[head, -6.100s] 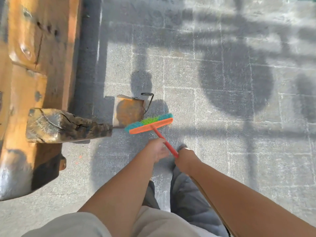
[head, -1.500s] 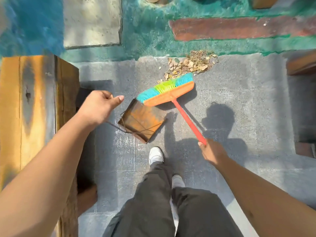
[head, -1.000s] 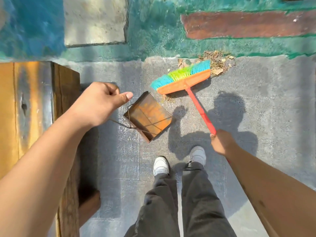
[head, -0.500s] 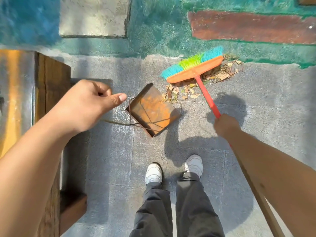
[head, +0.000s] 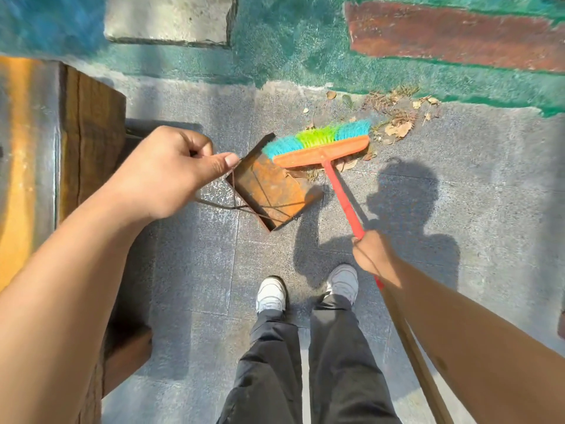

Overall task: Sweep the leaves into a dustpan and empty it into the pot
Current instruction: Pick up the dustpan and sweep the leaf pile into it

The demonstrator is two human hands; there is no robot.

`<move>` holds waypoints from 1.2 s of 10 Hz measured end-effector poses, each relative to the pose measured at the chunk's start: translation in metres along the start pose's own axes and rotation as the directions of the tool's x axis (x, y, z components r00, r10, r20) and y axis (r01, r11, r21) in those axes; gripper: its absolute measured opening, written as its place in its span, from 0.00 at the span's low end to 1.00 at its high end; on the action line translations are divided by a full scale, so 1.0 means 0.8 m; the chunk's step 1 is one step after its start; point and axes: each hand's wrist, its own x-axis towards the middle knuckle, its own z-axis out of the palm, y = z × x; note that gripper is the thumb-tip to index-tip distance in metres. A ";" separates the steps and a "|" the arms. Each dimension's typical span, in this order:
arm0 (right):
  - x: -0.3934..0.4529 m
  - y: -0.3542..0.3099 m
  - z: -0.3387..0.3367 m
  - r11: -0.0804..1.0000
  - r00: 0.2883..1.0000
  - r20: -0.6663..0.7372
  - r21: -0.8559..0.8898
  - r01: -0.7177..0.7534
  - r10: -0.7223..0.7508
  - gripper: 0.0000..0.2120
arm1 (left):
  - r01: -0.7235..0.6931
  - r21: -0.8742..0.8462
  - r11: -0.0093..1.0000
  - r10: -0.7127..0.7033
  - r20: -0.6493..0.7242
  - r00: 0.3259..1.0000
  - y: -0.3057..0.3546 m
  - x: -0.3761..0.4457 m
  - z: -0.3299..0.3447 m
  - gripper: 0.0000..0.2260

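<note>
A rusty metal dustpan (head: 272, 191) lies flat on the grey paving, its mouth toward the upper right. My left hand (head: 171, 172) is closed on its thin wire handle, above and left of the pan. My right hand (head: 371, 255) grips the red handle of the broom, whose orange head (head: 321, 149) with blue and green bristles rests at the pan's mouth. A few dry leaves lie under the head at the pan's edge. More dry leaves (head: 397, 117) are scattered to the upper right by the green painted strip. No pot is in view.
A wooden bench (head: 88, 142) stands along the left, close to my left arm. Green painted ground (head: 305, 50) with a red-brown slab (head: 458, 35) and a stone slab (head: 171, 16) lies beyond the leaves. My white shoes (head: 272, 293) stand just below the dustpan.
The broom head has been drawn down and left from the leaf pile to the dustpan's mouth, pulling some leaves with it. My left hand has shifted nearer the pan.
</note>
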 end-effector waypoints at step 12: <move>0.045 0.051 -0.129 0.993 0.969 -0.217 0.053 -0.105 0.114 0.17 | -0.125 0.014 0.992 0.124 0.086 0.989 0.033 0.027 -0.007 0.20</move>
